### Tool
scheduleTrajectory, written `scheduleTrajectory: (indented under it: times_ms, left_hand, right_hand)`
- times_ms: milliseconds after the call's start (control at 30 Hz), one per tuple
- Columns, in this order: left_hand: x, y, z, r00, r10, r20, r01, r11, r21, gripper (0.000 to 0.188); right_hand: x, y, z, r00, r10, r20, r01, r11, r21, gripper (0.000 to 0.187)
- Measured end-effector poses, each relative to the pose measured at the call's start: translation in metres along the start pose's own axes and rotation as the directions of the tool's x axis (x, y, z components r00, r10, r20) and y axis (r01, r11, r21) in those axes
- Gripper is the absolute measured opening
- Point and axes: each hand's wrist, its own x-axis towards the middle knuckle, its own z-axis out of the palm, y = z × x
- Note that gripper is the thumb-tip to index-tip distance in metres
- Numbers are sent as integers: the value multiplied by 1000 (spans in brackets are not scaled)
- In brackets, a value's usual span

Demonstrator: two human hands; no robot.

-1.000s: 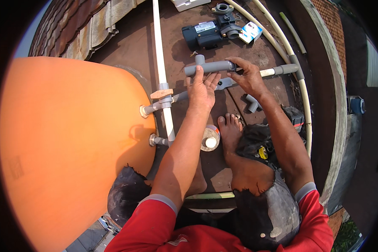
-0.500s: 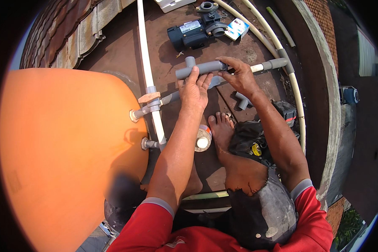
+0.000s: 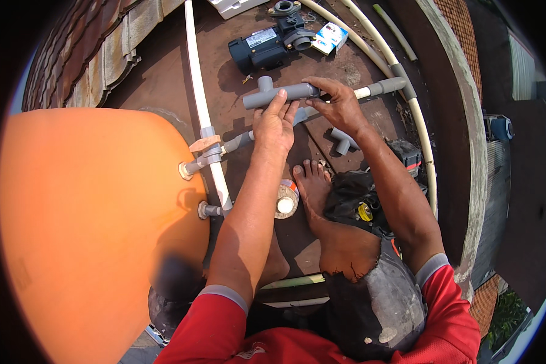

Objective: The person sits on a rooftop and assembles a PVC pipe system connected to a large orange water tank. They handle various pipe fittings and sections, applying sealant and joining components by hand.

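One grey tee pipe [image 3: 295, 91] is held to the right of the orange tank [image 3: 103, 230], past its far shoulder, with its short branch pointing away from the person. The left hand [image 3: 274, 128], palm up, cradles it, the thumb over the pipe and the fingers stretched out below. The right hand [image 3: 341, 108] pinches the end farthest from the tank between thumb and fingers. From the tank's wall, a grey and white pipe run [image 3: 364, 93] leads right, passing below the held piece, and a long white pipe [image 3: 199, 85] crosses it close to the tank. Farther out from the tank lie a dark motor pump [image 3: 258, 51] and a small white and blue box [image 3: 330, 37]. Right of the tank stands a white-capped can [image 3: 286, 200]; farther right, a loose grey fitting [image 3: 343, 141] lies near a black bag [image 3: 346, 193].
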Motion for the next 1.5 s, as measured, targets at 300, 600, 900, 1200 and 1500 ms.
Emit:
scheduleTrajectory:
  times_ms: [300, 600, 900, 1200, 1500]
  left_hand:
    - [-9, 2, 9, 998, -14, 59, 13, 1000, 18, 60]
    - [-32, -13, 24, 990, 49, 131, -68, 986, 151, 61]
    - [-93, -21, -6, 955, -87, 283, -7, 949, 315, 54]
    - [-134, -72, -58, 912, -362, 194, 263, 877, 402, 45]
    - [-147, -75, -56, 931, -332, 152, 242, 872, 425, 51]
  right_hand:
    - [-1, -3, -1, 1000, -27, -16, 27, 1000, 15, 49]
    - [-23, -11, -25, 997, -55, -50, 50, 994, -95, 47]
    - [-119, -66, -123, 959, 259, -118, -278, 939, -202, 29]
    - [-312, -87, -82, 729, 573, 374, -342, 779, -525, 38]
    - [-349, -96, -61, 781, 607, 149, -382, 652, -654, 28]
